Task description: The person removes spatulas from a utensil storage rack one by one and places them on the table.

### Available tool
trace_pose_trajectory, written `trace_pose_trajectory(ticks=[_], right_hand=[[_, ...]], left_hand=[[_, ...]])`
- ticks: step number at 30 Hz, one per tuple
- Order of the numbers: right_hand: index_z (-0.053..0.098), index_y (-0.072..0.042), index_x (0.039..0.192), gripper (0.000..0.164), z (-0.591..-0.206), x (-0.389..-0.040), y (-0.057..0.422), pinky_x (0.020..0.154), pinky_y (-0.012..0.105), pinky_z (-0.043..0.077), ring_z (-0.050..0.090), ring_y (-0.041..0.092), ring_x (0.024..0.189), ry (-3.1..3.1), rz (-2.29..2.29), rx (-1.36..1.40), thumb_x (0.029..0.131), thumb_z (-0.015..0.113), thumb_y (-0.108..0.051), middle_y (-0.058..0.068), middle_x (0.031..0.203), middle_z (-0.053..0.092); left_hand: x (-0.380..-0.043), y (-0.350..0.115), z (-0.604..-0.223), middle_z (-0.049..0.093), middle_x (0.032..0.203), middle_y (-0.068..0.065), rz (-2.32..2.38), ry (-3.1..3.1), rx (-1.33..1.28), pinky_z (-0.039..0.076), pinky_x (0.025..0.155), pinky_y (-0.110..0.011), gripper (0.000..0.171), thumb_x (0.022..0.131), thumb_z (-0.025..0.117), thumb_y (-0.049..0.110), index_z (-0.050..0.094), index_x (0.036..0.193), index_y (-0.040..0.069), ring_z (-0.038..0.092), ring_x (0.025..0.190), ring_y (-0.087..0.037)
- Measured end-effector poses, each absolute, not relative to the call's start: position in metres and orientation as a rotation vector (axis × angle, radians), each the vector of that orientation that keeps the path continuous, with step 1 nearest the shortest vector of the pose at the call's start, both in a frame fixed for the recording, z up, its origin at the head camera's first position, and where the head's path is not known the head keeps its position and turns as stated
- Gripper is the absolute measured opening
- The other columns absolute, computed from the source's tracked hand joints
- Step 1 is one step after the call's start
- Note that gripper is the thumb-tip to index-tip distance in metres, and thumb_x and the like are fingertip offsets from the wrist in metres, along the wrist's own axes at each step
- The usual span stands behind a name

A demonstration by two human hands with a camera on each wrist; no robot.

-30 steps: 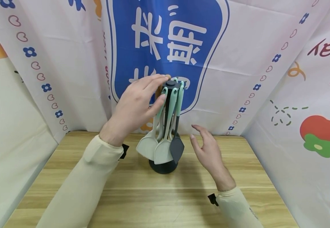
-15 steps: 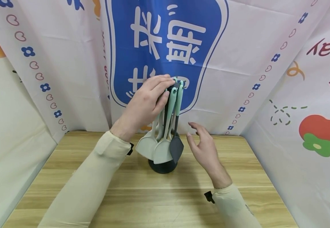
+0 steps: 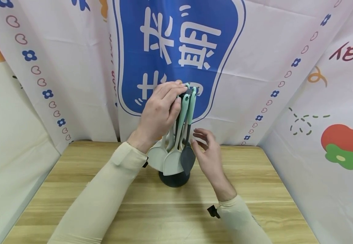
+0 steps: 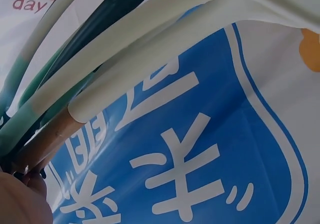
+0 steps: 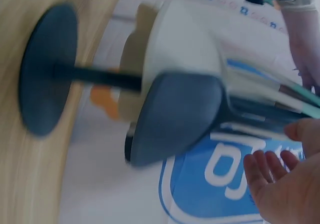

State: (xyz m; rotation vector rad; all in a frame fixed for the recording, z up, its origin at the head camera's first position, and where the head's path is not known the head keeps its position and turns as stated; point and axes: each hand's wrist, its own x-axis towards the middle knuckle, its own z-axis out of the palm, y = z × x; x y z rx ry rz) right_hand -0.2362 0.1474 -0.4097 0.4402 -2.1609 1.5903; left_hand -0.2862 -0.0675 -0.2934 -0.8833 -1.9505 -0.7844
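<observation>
A utensil stand with a round dark base (image 3: 174, 180) holds several kitchen utensils hung by mint-green handles. Facing front are a cream spatula (image 3: 173, 163), another pale one (image 3: 156, 157) to its left, and a dark grey turner (image 3: 188, 159) on the right. My left hand (image 3: 159, 110) grips the stand's top, fingers over it and thumb down beside the front handle. In the left wrist view, a brown handle section (image 4: 52, 134) shows close to that hand. Fingers loosely bent, my right hand (image 3: 208, 156) is just right of the grey turner, holding nothing.
The stand is on a wood-grain table (image 3: 152, 217), near its back edge. A printed cloth (image 3: 255, 40) with a blue panel hangs right behind it, and more cloth walls rise on both sides.
My left hand has moved right onto the stand's top, covering the left-hand handles. My right hand has come left, closer to the grey turner, with its fingers bending more.
</observation>
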Motion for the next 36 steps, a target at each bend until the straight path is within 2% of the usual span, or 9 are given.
trace_pose_trajectory(ticks=[6,8,13,17,25,31,36], right_hand=[[0.062,-0.002,0.153,0.041,-0.409,-0.239,0.130,0.122,0.058,0.064,0.072,0.038,0.144,-2.093,1.819,0.416,0.114,0.074,-0.006,0.022,0.159,0.064],[0.062,-0.003,0.152,0.040,-0.411,-0.240,0.126,0.121,0.059,0.064,0.072,0.037,0.143,-2.102,1.824,0.400,0.114,0.074,-0.006,0.019,0.157,0.065],[0.063,-0.004,0.148,0.034,-0.412,-0.240,0.122,0.118,0.059,0.064,0.072,0.035,0.136,-2.097,1.820,0.345,0.115,0.072,-0.005,0.019,0.146,0.067],[0.065,-0.001,0.144,0.031,-0.411,-0.240,0.121,0.117,0.052,0.065,0.071,0.034,0.132,-2.071,1.811,0.327,0.114,0.072,-0.003,0.022,0.140,0.068],[0.065,0.000,0.145,0.032,-0.409,-0.238,0.126,0.112,0.041,0.065,0.072,0.035,0.131,-2.068,1.791,0.300,0.114,0.070,-0.001,0.024,0.138,0.069],[0.062,0.002,0.145,0.031,-0.404,-0.234,0.132,0.105,0.022,0.062,0.069,0.023,0.127,-2.054,1.777,0.295,0.115,0.068,-0.002,0.023,0.138,0.067],[0.062,0.004,0.146,0.034,-0.397,-0.233,0.139,0.101,0.018,0.063,0.068,0.018,0.123,-2.017,1.772,0.292,0.113,0.070,0.002,0.023,0.136,0.067]], left_hand=[[-0.286,-0.065,-0.294,0.075,0.159,-0.016,-0.782,-1.938,-0.861,0.040,0.146,-0.038,0.044,0.123,0.046,0.020,0.075,0.152,0.004,0.062,0.161,-0.033],[-0.287,-0.064,-0.294,0.075,0.159,-0.016,-0.783,-1.935,-0.858,0.041,0.146,-0.038,0.044,0.123,0.046,0.020,0.075,0.152,0.004,0.063,0.161,-0.034],[-0.286,-0.063,-0.294,0.074,0.159,-0.015,-0.782,-1.937,-0.857,0.041,0.145,-0.038,0.044,0.123,0.046,0.020,0.075,0.152,0.005,0.062,0.160,-0.033],[-0.286,-0.063,-0.293,0.074,0.160,-0.015,-0.781,-1.944,-0.853,0.041,0.145,-0.038,0.044,0.122,0.046,0.020,0.075,0.152,0.005,0.062,0.160,-0.033],[-0.287,-0.062,-0.294,0.075,0.158,-0.016,-0.781,-1.939,-0.849,0.042,0.145,-0.039,0.045,0.122,0.045,0.019,0.075,0.152,0.004,0.063,0.159,-0.034],[-0.289,-0.062,-0.295,0.075,0.158,-0.017,-0.784,-1.936,-0.840,0.041,0.145,-0.038,0.045,0.122,0.045,0.020,0.076,0.151,0.004,0.064,0.159,-0.034],[-0.289,-0.062,-0.295,0.075,0.157,-0.018,-0.789,-1.933,-0.842,0.041,0.145,-0.038,0.045,0.122,0.045,0.019,0.076,0.151,0.003,0.064,0.159,-0.035]])
